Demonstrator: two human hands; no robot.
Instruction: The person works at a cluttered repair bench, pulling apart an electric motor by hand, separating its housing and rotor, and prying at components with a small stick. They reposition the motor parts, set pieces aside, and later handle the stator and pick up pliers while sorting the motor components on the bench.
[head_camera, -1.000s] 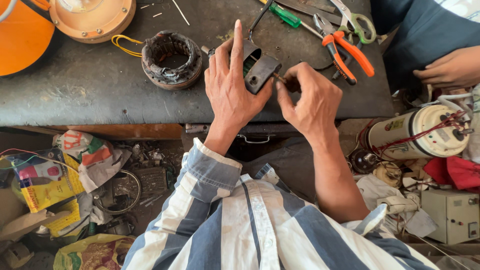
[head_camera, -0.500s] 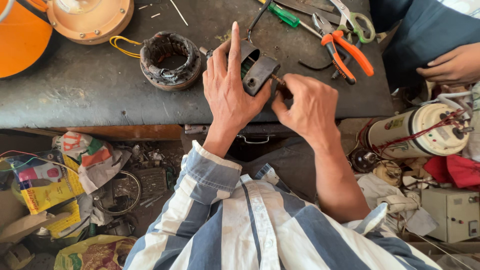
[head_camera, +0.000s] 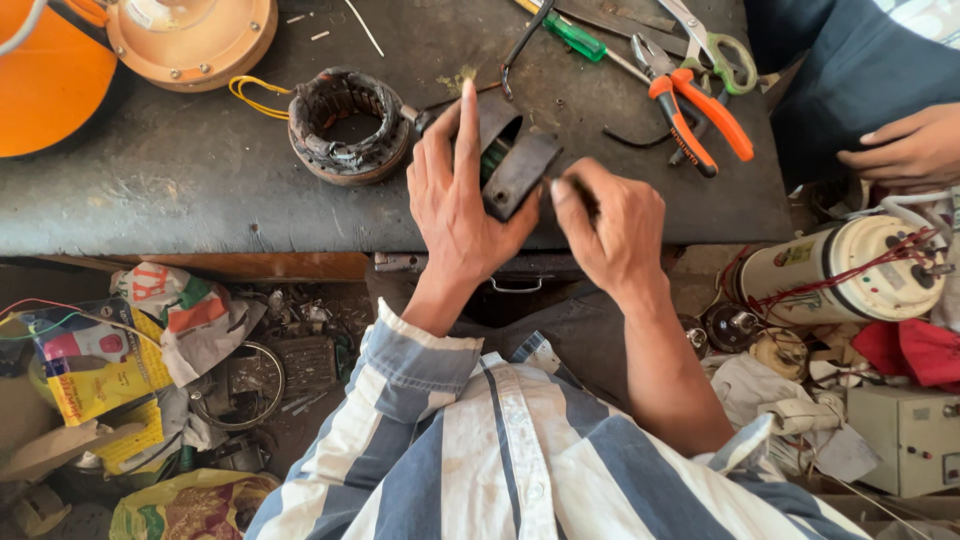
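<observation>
At the near edge of the dark workbench (head_camera: 150, 200) we hold a small dark metal block (head_camera: 520, 172) upright, our left hand (head_camera: 462, 200) cupped behind it with fingers spread and the forefinger straight up, while our right hand (head_camera: 612, 222) is pinched narrow on a thin tool whose tip meets the block's side. We judge the block stiff, fairly heavy and sharp-edged, best gripped by its flat outer faces, clear of the green part inside. Beside us lie a wound coil ring (head_camera: 345, 125) and orange pliers (head_camera: 695, 115).
</observation>
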